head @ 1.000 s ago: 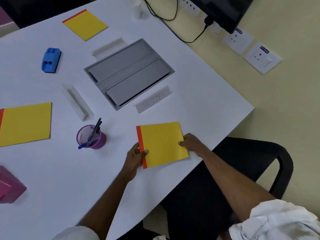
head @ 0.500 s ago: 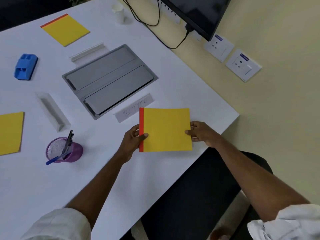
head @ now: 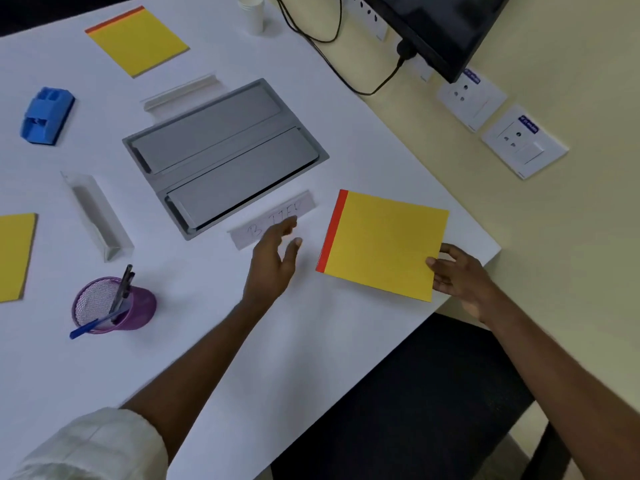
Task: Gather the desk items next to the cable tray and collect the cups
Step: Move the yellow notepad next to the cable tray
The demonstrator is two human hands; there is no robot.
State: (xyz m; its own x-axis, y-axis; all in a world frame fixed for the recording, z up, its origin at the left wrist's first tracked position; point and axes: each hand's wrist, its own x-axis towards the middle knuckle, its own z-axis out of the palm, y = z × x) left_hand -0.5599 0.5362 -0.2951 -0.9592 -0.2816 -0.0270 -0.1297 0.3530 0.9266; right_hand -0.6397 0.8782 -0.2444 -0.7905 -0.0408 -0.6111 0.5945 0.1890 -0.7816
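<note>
Our right hand [head: 457, 277] is pinching the near right corner of a yellow notepad [head: 384, 245], thumb on top and fingers tucked underneath, out of sight. The pad is a flat, smooth square with a red strip down its left edge, and it is sitting near the corner of the white table [head: 311, 341]. Our left hand [head: 273, 261] is hovering loose and spread, gripping nothing, its fingertips reaching over a clear plastic name strip [head: 273, 220]. We are reading a handwritten "B" on that strip; the remaining letters are too faint to make out.

Just beyond the strip, the grey metal cable tray [head: 225, 157] is lying set into the table, its two long flaps closed. Another clear strip [head: 181, 93] is lying past its far side, and a third [head: 97, 216] to its left. A purple mesh pen holder [head: 112, 304] is standing near us with pens leaning in it. A blue plastic stapler-like thing [head: 46, 116] is sitting far left. A second yellow pad [head: 136, 41] is lying at the far end, and a third [head: 15, 256] is being cut off by the left edge. A white paper cup [head: 252, 13] is cropped at the top.
</note>
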